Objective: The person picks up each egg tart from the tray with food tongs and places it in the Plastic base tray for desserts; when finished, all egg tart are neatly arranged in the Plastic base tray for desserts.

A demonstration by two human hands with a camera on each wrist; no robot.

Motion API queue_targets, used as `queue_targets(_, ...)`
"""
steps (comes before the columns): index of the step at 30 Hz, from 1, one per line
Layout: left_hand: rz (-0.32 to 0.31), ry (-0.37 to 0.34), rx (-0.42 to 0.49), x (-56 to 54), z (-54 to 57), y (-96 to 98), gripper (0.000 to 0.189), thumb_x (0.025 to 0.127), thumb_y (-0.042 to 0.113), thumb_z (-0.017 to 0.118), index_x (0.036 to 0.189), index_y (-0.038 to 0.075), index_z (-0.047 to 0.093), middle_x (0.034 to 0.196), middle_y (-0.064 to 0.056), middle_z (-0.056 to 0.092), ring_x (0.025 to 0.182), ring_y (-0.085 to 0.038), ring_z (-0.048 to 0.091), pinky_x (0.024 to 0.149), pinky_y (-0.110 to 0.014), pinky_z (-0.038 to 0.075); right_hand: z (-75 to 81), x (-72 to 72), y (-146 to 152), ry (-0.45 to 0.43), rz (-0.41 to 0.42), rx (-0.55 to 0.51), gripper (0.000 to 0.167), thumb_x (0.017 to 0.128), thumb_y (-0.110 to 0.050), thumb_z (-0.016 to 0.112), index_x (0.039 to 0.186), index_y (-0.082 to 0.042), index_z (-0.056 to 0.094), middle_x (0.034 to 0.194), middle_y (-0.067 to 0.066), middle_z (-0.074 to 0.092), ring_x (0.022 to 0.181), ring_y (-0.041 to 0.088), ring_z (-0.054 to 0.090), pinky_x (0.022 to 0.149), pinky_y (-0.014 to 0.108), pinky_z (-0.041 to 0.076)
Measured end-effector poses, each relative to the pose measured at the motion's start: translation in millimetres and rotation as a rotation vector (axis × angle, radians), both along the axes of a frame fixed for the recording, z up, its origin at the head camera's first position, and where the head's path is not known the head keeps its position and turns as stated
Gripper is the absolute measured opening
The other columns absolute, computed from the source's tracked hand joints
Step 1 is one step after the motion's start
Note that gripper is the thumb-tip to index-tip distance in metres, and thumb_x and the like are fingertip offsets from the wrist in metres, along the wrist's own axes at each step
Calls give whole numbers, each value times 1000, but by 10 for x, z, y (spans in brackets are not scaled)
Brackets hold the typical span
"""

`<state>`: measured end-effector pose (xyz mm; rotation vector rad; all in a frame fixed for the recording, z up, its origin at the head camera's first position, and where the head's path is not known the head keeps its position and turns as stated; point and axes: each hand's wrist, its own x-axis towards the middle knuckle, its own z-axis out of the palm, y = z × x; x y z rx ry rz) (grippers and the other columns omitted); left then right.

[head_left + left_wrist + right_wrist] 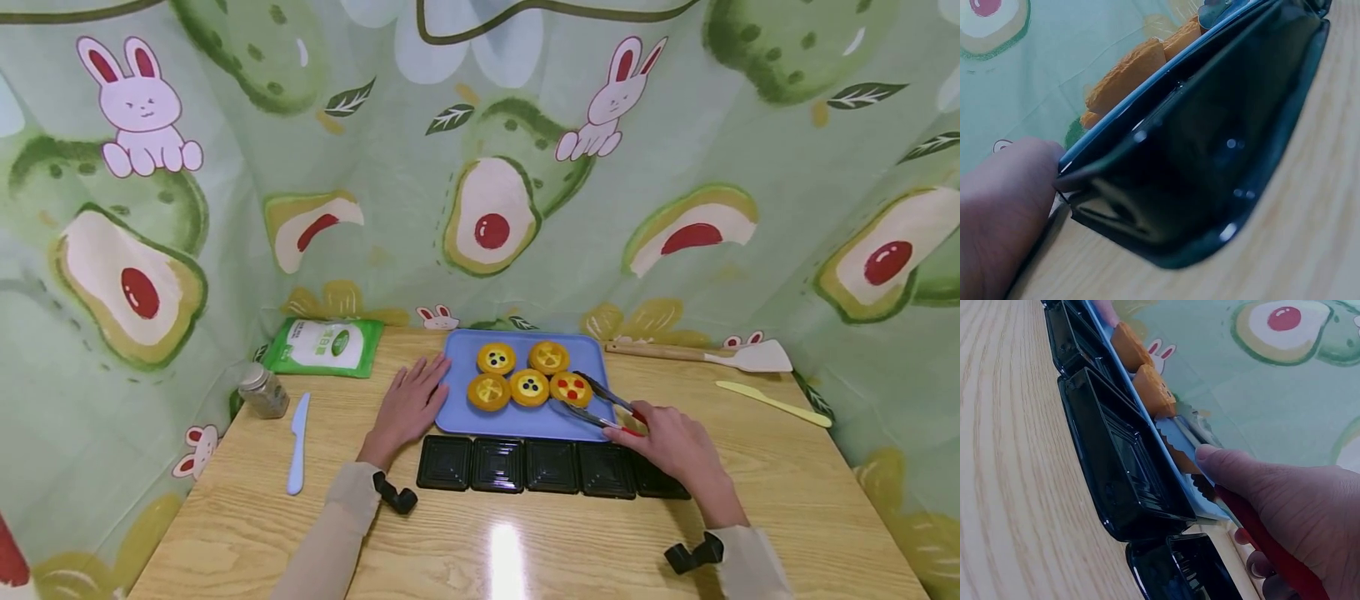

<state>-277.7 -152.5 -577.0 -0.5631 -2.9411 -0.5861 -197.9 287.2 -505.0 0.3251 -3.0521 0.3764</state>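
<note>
My right hand (671, 437) grips metal tongs (619, 424) with red handles. The tongs' arms lie on either side of an egg tart with red pieces (571, 388) at the right of a blue tray (457, 343). Several other tarts (490, 392) share the tray, some topped with dark berries, others with pale yellow slices. With fingers extended, my left hand (408, 408) rests at the tray's left edge. In the right wrist view, the red handle (1266, 550) runs under my thumb, and a tart (1154, 390) sits beyond the tong tips.
A row of black square boxes (498, 465) lines the tray's front. To the left are a blue knife (297, 446), a lidded jar (264, 393) and a green-white packet (326, 347). A spatula (757, 357) and a yellow knife (776, 404) lie at right. A patterned curtain stands behind.
</note>
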Motion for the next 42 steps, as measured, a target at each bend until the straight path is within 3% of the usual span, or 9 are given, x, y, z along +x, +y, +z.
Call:
queue_targets(9, -3, 5, 1, 0, -22, 0, 59, 112, 49, 32, 167, 28, 28, 173, 8, 23, 161, -27, 18, 128, -56, 9, -58, 19, 5, 23, 18, 5, 55, 89, -69, 69, 85, -16, 57, 62, -5, 30, 50, 14, 35, 47, 30, 22)
queue_targets(19, -6, -6, 3, -1, -18, -5, 60, 112, 50, 31, 167, 27, 27, 173, 7, 23, 161, -28, 18, 128, -56, 9, -79, 2, 63, 40, 37, -21, 51, 89, -65, 73, 88, -16, 60, 62, -6, 29, 51, 13, 32, 48, 30, 21)
queue_targets(27, -4, -2, -2, -31, -35, -3, 60, 112, 51, 29, 168, 28, 26, 173, 9, 21, 161, -25, 16, 128, -55, 8, 5, -6, 98, 68, 48, -22, 49, 88, -63, 75, 94, -15, 66, 61, -6, 29, 50, 13, 30, 48, 30, 20)
queue_targets(34, -8, 11, 11, -29, -44, -11, 59, 112, 48, 31, 167, 27, 28, 173, 8, 20, 161, -27, 17, 128, -57, 10, 69, 1, 79, 132, 79, 9, 48, 87, -61, 77, 79, -19, 53, 60, -8, 27, 47, 12, 31, 46, 28, 19)
queue_targets(42, 0, -7, 5, -11, -37, -15, 59, 112, 49, 31, 167, 29, 26, 173, 11, 20, 161, -24, 15, 128, -55, 8, 107, 20, 41, 146, 84, 20, 47, 87, -60, 78, 82, -18, 57, 59, -8, 27, 47, 12, 30, 46, 28, 19)
